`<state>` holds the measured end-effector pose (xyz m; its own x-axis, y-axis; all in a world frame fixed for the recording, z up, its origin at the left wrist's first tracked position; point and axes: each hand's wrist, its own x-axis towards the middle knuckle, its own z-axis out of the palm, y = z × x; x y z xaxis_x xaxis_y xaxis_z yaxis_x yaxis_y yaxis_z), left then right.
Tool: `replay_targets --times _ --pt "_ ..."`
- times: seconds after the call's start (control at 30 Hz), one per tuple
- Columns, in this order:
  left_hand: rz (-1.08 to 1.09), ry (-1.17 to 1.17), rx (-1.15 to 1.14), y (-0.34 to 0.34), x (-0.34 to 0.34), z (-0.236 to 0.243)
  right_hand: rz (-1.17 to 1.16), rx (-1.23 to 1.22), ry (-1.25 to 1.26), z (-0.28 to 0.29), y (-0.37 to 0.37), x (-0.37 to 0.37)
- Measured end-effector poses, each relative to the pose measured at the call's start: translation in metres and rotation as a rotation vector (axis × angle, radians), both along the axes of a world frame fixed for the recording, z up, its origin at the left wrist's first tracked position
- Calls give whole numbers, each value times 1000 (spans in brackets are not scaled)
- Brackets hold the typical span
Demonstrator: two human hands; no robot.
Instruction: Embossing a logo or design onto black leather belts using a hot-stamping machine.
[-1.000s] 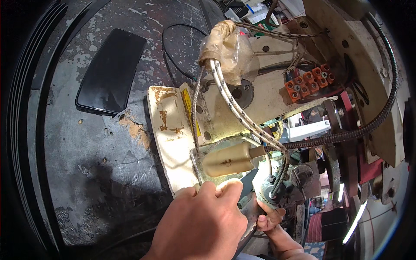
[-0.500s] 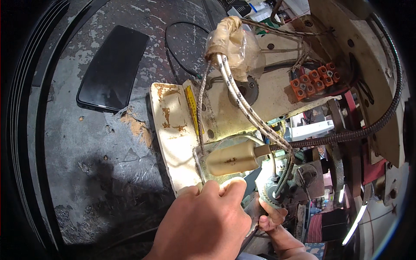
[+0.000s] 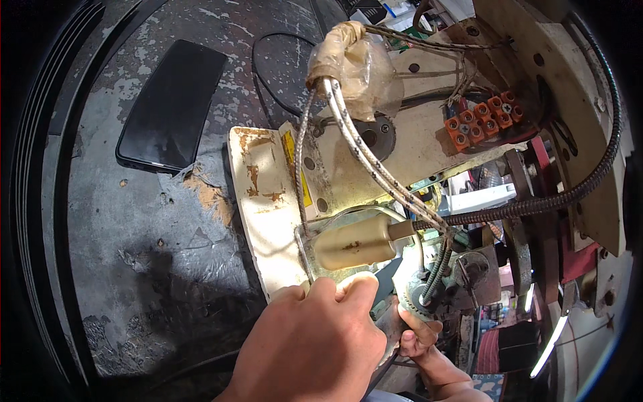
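Observation:
My left hand (image 3: 311, 338), back upward, is closed at the lower edge of a cream metal housing (image 3: 258, 221). A thin wire-like piece (image 3: 303, 254) runs down to its fingers; what they grip is hidden. Beyond the knuckles lies a cream cylindrical part (image 3: 355, 246) with a dark spring-like conduit (image 3: 509, 209) leading from it. My right hand (image 3: 422, 338) reaches from below, fingers curled, with a fingertip against the rim of a brightly lit round metal fitting (image 3: 410, 291). Braided wires (image 3: 375, 164) run to this fitting from a tape-wrapped bundle (image 3: 351, 70).
An orange screw terminal block (image 3: 483, 122) sits on the housing at the right. A black smartphone (image 3: 172, 104) lies on the worn dark tabletop (image 3: 107, 221) at the left. A thin black cable (image 3: 256, 74) loops behind the housing. Metal brackets (image 3: 522, 228) stand at the right.
The taped bundle and its wires have shifted slightly left in view, as has the housing. Both hands keep nearly the same places and grips.

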<state>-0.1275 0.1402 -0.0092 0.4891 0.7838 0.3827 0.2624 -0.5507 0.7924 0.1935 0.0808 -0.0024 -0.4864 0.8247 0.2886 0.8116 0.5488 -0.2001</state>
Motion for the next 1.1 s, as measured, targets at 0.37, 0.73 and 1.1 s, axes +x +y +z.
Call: replay_targets --times 0.37,0.73,1.1 --pt "92 -87 -159 -6 11 -4 -5 26 1 0 0 -5" --pt "49 -68 -106 -3 7 -2 -20 79 -52 -7 -5 12" --pt "-7 26 9 -2 2 -2 5 84 -77 -5 -3 12"
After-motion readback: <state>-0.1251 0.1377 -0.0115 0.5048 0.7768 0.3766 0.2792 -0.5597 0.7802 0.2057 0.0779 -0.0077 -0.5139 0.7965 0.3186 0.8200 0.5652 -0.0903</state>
